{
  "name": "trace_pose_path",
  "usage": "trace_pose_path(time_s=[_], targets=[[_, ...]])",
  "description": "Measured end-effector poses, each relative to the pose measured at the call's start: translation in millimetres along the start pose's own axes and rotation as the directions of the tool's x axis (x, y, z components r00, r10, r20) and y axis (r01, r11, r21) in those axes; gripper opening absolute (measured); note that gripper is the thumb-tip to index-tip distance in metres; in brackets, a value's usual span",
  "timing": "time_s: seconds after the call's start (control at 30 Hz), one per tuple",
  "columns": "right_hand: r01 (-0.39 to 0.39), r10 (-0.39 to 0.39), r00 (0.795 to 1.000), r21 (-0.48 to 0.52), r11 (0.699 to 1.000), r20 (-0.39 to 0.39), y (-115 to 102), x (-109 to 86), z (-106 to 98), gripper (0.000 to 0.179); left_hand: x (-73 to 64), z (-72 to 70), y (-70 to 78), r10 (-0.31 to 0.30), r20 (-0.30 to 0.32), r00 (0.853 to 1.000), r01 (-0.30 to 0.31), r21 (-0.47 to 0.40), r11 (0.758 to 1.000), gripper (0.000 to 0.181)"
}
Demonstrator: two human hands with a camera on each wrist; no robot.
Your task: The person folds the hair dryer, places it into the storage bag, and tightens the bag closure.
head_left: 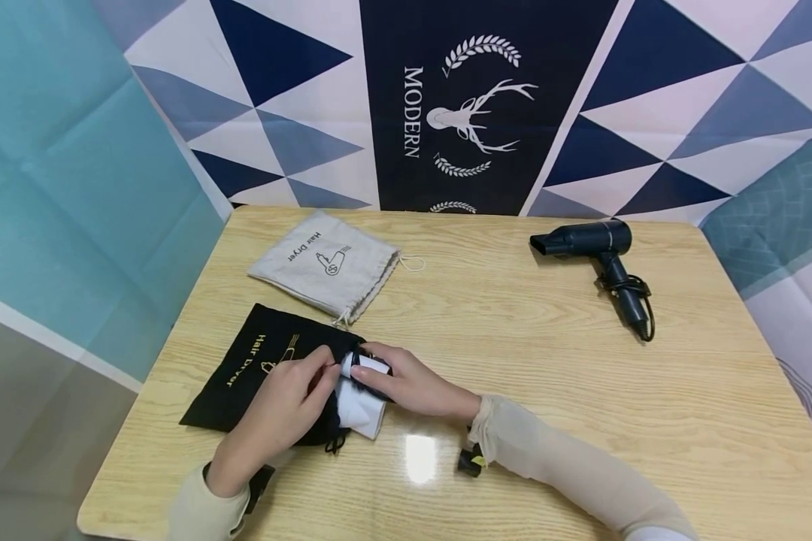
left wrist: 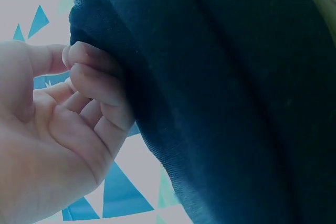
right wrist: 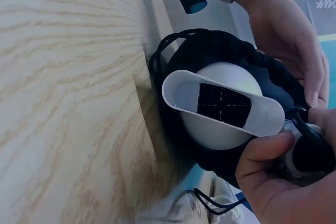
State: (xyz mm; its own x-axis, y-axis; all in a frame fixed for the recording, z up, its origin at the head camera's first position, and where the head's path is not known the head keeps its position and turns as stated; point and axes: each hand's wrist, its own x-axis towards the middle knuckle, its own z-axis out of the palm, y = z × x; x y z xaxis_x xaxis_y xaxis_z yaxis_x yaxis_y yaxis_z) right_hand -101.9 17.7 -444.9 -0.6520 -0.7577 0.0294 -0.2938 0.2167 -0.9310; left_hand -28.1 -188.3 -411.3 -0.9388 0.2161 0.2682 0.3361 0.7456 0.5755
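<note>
A white hair dryer (right wrist: 216, 136) sits partly inside a black drawstring bag (head_left: 219, 394); its flat nozzle (right wrist: 178, 90) points out of the gathered mouth. With thumb and fingers my right hand (head_left: 416, 382) grips the dryer's handle end, where a black cord is wrapped. My left hand (head_left: 280, 409) pinches the edge of the bag's mouth between thumb and fingertips. In the left wrist view the dark cloth (left wrist: 210, 103) hangs beside the curled fingers (left wrist: 102, 85). The rest of the dryer's body is hidden in the bag.
Behind the black bag lies a grey drawstring bag (head_left: 304, 263) printed "Hair Dryer". A black hair dryer (head_left: 582, 239) with its cord wound round the handle lies at the back right of the wooden table (head_left: 514, 338). A patterned cloth wall (head_left: 311, 98) borders the back.
</note>
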Motion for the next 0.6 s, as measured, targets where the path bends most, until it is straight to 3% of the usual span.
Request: trace_pose_path(time_s=[0.27, 0.47, 0.6], targets=[[0.040, -0.040, 0.999, -0.008, 0.999, 0.019, 1, 2.6, 7, 0.021, 1.2, 5.5, 7.5, 0.036, -0.015, 0.999, -0.036, 0.019, 0.999, 0.016], [-0.035, 0.035, 0.999, 0.003, 0.999, 0.004, -1, 1.7, 7, 0.020, 0.0, 9.7, 11.3, 0.060, -0.018, 0.998, -0.060, 0.015, 0.998, 0.017], [-0.083, 0.082, 0.997, 0.082, 0.993, 0.015, 0, 1.9, 7, 0.021, -1.1, 13.3, 12.7, 0.072, -0.007, 0.997, -0.072, 0.014, 0.997, 0.017]])
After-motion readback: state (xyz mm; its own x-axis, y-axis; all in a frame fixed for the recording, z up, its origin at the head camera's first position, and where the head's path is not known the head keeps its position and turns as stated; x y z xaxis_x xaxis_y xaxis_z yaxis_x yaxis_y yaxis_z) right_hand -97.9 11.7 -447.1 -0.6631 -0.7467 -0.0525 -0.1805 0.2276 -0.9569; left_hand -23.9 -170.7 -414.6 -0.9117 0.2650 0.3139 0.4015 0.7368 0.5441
